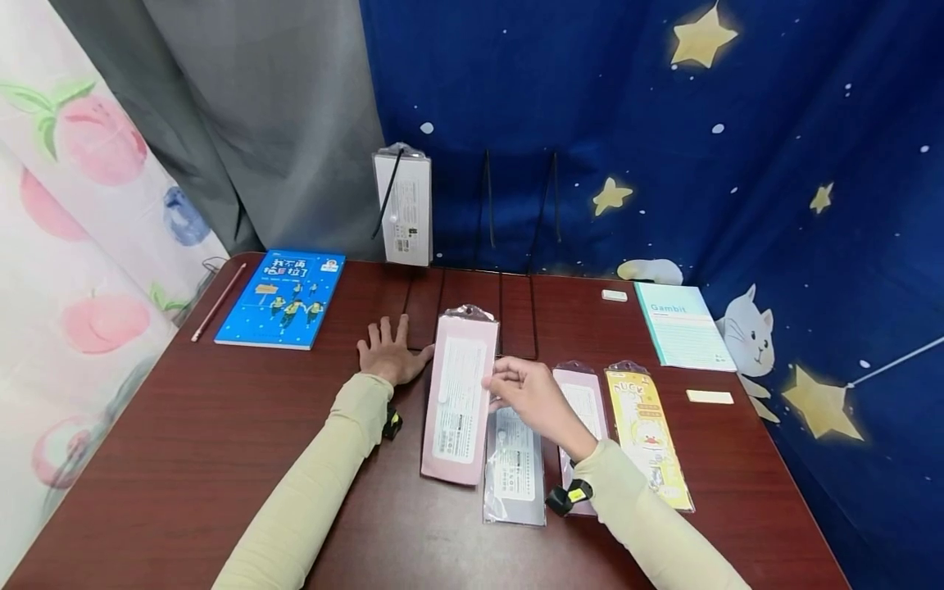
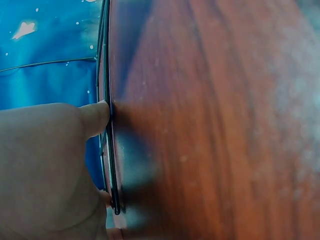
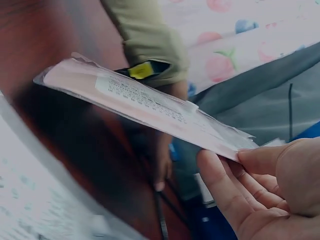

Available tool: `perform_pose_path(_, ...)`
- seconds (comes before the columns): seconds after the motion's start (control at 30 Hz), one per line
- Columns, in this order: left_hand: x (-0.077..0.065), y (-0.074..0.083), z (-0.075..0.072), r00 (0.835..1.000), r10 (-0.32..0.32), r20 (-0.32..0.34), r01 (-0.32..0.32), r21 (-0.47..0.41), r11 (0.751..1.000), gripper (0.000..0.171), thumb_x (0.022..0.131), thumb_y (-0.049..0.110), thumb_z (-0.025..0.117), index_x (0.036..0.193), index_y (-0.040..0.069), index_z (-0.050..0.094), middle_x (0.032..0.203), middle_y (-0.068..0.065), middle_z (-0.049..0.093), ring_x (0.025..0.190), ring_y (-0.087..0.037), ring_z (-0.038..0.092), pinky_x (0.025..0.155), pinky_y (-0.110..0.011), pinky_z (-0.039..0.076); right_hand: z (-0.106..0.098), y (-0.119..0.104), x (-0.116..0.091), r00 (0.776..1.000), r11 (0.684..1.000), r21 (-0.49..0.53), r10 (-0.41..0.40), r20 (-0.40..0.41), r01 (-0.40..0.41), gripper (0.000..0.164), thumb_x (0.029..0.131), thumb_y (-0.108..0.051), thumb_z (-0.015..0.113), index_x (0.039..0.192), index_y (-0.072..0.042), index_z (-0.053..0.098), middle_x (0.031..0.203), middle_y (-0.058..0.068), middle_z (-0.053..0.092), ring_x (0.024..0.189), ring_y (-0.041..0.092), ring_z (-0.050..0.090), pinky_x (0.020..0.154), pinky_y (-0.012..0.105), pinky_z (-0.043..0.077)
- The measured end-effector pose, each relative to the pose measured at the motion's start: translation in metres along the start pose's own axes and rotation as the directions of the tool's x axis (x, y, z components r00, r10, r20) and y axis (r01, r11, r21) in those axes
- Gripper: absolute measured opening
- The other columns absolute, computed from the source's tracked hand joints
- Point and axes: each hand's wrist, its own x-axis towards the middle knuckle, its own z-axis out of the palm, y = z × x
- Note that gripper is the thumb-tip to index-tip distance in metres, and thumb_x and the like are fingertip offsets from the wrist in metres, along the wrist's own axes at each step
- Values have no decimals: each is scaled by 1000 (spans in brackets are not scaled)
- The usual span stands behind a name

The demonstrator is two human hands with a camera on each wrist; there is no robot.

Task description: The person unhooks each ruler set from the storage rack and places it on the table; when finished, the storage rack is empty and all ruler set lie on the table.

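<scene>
The pink packaged sleeve (image 1: 460,401), its label side facing up, is raised above the bench (image 1: 214,426) and tilted, pinched at its right edge between the thumb and fingers of the right hand (image 1: 533,400). It should be light and fairly flat, with a card-like stiffness inside a slick clear plastic cover that may slide or crease; a side-edge pinch near the hang-hole end looks a sound hold, leaving the clear hanging tab uncovered, though the long lower end could swing. The right wrist view shows that grip holding only the margin, with the palm turned toward the package. The left hand (image 1: 391,358) lies with fingers spread on the bench at the base of a black wire rack (image 2: 112,172), its thumb touching a rod in the left wrist view; the forearm reaches straight forward. Just beside the raised package, a grey package (image 1: 516,467) lies partly beneath the right hand, then a second pink package (image 1: 579,392) and a yellow duck package (image 1: 649,434). Farther back, a white-backed package (image 1: 409,205) hangs on the rack's leftmost prong.
</scene>
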Motion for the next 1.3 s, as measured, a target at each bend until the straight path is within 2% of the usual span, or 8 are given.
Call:
perform_pose_path(0.27, 0, 0, -1, 1000, 1, 5, -1, -2, 1000, 85, 105, 60, 37, 169, 15, 4, 174, -23, 1, 161, -47, 3, 128, -63, 11, 13, 21, 5, 995, 995, 61, 71, 65, -75, 18, 96, -9, 71, 105, 6, 72, 92, 18, 79, 71, 19, 78, 72, 39, 64)
perform_pose_path(0.4, 0, 0, -1, 1000, 7, -4, -7, -5, 1000, 87, 105, 63, 38, 169, 15, 5, 174, -23, 2, 161, -47, 4, 128, -63, 11, 18, 28, 7, 982, 982, 63, 170, 82, -176, 18, 92, -8, 75, 103, 6, 72, 78, 3, 75, 66, 11, 74, 70, 34, 64)
perform_pose_path(0.5, -1, -1, 0, 1000, 10, -9, -11, -20, 1000, 89, 103, 66, 38, 168, 14, 5, 174, -23, 2, 161, -47, 2, 128, -64, 11, 21, 32, 9, 967, 970, 36, 234, 104, -239, 17, 92, -9, 76, 101, 4, 73, 73, -2, 72, 64, 9, 72, 68, 31, 64)
perform_pose_path(0.77, -2, -1, 1, 1000, 11, -17, -12, -40, 999, 91, 103, 66, 40, 168, 14, 6, 174, -24, 2, 161, -48, 2, 128, -64, 10, 27, 31, 12, 934, 948, 8, 311, 175, -317, 12, 92, -8, 76, 95, 3, 74, 71, 7, 75, 58, 11, 71, 64, 30, 63)
perform_pose_path(1.0, -3, 0, 1, 1000, 15, -25, -16, -43, 999, 90, 103, 66, 39, 168, 14, 6, 174, -24, 3, 161, -48, 3, 127, -65, 10, 30, 26, 13, 913, 927, -56, 374, 163, -370, 12, 91, -11, 77, 91, 1, 76, 66, 9, 74, 55, 12, 71, 60, 30, 62)
perform_pose_path(1.3, -1, -1, 2, 1000, 18, -9, -19, -47, 999, 90, 103, 66, 38, 168, 14, 5, 174, -24, 1, 161, -48, 1, 128, -64, 9, 30, 22, 10, 902, 910, -126, 410, 133, -395, 13, 92, -13, 77, 92, 0, 79, 68, 9, 75, 55, 10, 70, 59, 25, 61)
